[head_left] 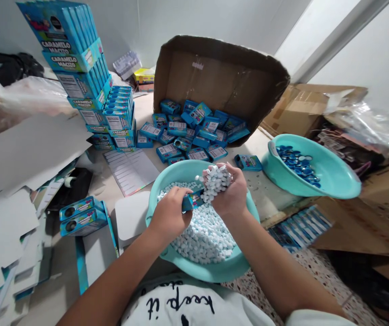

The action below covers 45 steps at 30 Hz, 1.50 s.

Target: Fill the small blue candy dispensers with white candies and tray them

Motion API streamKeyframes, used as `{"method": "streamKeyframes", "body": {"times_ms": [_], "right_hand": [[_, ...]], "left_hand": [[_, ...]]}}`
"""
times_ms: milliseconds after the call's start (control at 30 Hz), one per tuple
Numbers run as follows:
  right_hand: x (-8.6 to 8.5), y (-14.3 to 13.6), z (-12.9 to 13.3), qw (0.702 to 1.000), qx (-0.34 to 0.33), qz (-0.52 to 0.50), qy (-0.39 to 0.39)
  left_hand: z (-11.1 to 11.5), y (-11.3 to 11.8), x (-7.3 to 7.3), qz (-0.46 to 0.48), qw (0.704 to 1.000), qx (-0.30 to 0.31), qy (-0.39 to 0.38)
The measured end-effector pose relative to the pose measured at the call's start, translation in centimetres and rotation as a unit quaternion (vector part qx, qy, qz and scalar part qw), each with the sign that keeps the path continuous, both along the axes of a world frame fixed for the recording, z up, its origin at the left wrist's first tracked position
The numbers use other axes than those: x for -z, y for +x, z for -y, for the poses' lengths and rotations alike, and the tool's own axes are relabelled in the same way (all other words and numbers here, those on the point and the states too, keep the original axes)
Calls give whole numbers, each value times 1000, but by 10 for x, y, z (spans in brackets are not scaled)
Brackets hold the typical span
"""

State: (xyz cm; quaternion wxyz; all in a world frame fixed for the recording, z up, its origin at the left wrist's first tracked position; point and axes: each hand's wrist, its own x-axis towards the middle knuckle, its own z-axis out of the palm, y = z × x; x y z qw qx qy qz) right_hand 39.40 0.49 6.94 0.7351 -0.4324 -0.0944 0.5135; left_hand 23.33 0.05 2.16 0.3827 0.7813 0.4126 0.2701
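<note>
My left hand (172,210) grips a small blue candy box (192,200) over the middle of a turquoise basin (211,273). Heaped in my cupped right hand (231,192) is a pile of small white candies (217,177), right against the box's end; a few sit at the fingers' edge. More loose white and pale blue candies (201,240) fill the basin under both hands. My left fingers cover part of the box, and its opening cannot be made out clearly.
Behind the basin, a tipped cardboard carton (215,59) spills several blue boxes (177,129). Stacked display boxes (79,81) tower at the left, near white cardboard sheets (28,145). Two boxes (84,219) lie in an unfolded tray. Another basin (337,174) at right holds blue round pieces (298,165).
</note>
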Motion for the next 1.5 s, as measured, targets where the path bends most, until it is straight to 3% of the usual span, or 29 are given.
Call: {"method": "streamKeyframes", "body": {"times_ms": [733,1500], "right_hand": [[9,2,8,994,-18,84,75],[0,-4,15,987,-56,97,118]], "left_hand": [[2,-1,4,38,999,-1,23],[2,-1,5,61,997,4,49]]}}
